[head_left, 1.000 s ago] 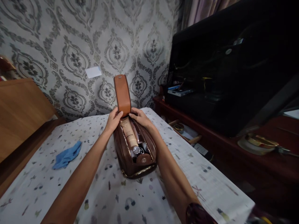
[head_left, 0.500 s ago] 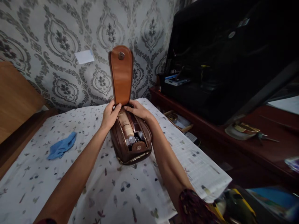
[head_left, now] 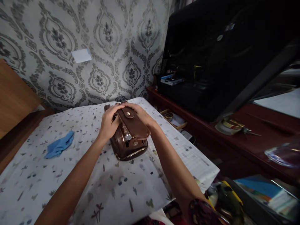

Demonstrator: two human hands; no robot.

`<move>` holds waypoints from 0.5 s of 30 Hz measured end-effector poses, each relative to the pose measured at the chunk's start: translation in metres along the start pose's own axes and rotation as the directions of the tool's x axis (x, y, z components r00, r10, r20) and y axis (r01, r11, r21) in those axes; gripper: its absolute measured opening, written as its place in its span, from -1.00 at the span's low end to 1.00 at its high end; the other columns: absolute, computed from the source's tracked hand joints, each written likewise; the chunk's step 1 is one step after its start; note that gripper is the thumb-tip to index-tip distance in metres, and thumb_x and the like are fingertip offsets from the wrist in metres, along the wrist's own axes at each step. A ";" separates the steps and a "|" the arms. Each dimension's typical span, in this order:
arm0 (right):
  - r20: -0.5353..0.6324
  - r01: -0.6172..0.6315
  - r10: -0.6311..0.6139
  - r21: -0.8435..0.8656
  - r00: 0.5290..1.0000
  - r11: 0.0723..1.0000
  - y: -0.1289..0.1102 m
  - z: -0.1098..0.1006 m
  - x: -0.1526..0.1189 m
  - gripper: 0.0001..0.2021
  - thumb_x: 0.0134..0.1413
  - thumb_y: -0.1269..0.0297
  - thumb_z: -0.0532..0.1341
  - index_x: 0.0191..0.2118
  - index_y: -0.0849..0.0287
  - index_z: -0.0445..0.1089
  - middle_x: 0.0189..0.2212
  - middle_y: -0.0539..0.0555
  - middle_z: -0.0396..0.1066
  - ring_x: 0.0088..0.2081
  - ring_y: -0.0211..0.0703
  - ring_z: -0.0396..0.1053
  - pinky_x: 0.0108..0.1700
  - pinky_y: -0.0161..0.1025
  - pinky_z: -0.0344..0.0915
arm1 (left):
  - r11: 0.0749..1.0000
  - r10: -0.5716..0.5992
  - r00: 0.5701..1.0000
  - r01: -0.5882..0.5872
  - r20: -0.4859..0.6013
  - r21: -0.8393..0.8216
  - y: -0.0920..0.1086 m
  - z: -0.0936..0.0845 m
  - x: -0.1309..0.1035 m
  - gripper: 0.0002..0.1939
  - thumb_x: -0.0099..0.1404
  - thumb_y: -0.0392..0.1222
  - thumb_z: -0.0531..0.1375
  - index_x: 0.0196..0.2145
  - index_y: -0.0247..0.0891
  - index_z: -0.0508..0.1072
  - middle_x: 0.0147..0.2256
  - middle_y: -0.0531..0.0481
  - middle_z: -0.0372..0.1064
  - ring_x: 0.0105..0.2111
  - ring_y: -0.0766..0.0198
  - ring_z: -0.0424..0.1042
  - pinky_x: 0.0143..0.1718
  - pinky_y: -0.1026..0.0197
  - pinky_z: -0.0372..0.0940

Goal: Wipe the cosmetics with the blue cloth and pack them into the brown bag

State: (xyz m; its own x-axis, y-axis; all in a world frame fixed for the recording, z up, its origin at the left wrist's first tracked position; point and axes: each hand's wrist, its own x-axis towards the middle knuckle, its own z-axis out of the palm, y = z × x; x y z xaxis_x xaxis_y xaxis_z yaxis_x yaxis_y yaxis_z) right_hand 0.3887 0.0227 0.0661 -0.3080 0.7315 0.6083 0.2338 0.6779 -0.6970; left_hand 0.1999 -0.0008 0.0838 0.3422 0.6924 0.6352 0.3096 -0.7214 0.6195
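A brown leather toiletry bag (head_left: pixel 119 145) rests on the patterned white cloth, its zipped end facing me. Its long flap (head_left: pixel 136 123) with a metal clasp is folded down over the top, slightly off to the right. A shiny round watch-like disc (head_left: pixel 128 137) peeks out from the opening beside the flap; the other contents are mostly covered. My left hand (head_left: pixel 109 121) grips the bag's far left side, thumb near the opening. Over the far right side curls my right hand (head_left: pixel 140 115), its fingers partly hidden by the flap and the bag.
A blue cloth (head_left: pixel 59 145) lies on the left of the white sheet (head_left: pixel 93 175). A large black television (head_left: pixel 211 62) stands on the dark red cabinet (head_left: pixel 248 137) at right, with an open drawer (head_left: pixel 174 118) below. Patterned wallpaper lies behind.
The flap, upright with its orange inner side showing, has swung down toward me over the opening. Both hands stay at the bag's far end. The view has shifted slightly.
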 end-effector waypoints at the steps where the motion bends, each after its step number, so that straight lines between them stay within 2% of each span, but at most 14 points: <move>1: -0.012 0.000 0.000 -0.016 1.000 1.000 0.000 0.000 -0.003 -0.60 0.08 0.27 0.26 0.07 0.11 0.51 0.08 0.09 0.50 0.14 0.05 0.39 0.27 -0.02 0.20 | 0.999 0.003 1.000 -0.003 0.006 0.035 0.003 0.000 -0.005 -0.67 0.35 -0.13 0.10 0.00 -0.15 0.52 0.11 -0.10 0.44 0.17 0.02 0.34 0.28 0.00 0.13; 8: -0.106 -0.114 0.100 -0.131 0.989 0.985 -0.005 0.003 -0.035 -0.53 0.08 0.27 0.31 0.15 0.06 0.47 0.21 0.17 0.39 0.33 0.10 0.21 0.34 0.08 0.12 | 0.947 0.011 0.990 -0.056 0.142 0.317 0.027 0.003 -0.055 -0.44 0.32 -0.18 0.07 0.27 -0.12 0.26 0.37 -0.16 0.08 0.41 -0.09 -0.05 0.36 -0.24 -0.09; 11: -0.142 -0.123 0.103 -0.142 0.985 0.982 -0.013 0.009 -0.050 -0.53 0.12 0.31 0.28 0.18 0.05 0.44 0.24 0.18 0.36 0.34 0.08 0.19 0.35 0.09 0.11 | 0.938 0.021 0.985 -0.079 0.172 0.339 0.028 0.003 -0.064 -0.38 0.30 -0.18 0.08 0.32 -0.12 0.19 0.40 -0.16 0.00 0.42 -0.10 -0.11 0.36 -0.24 -0.09; 15: -0.238 -0.156 0.121 -0.133 0.964 0.979 -0.026 0.022 -0.068 -0.52 0.13 0.26 0.30 0.20 0.01 0.43 0.31 0.18 0.27 0.35 0.08 0.18 0.36 0.08 0.11 | 0.932 0.024 0.988 -0.076 0.150 0.354 0.023 0.005 -0.065 -0.40 0.32 -0.23 0.04 0.31 -0.08 0.21 0.39 -0.12 0.03 0.42 -0.05 -0.10 0.37 -0.20 -0.09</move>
State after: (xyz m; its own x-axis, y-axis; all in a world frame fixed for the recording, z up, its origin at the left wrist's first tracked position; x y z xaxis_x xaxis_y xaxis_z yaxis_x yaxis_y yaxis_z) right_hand 0.3838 -0.0460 0.0341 -0.0489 0.8045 0.5919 0.3993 0.5589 -0.7267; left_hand 0.1892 -0.0625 0.0541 0.4783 0.6650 0.5736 0.5766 -0.7305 0.3660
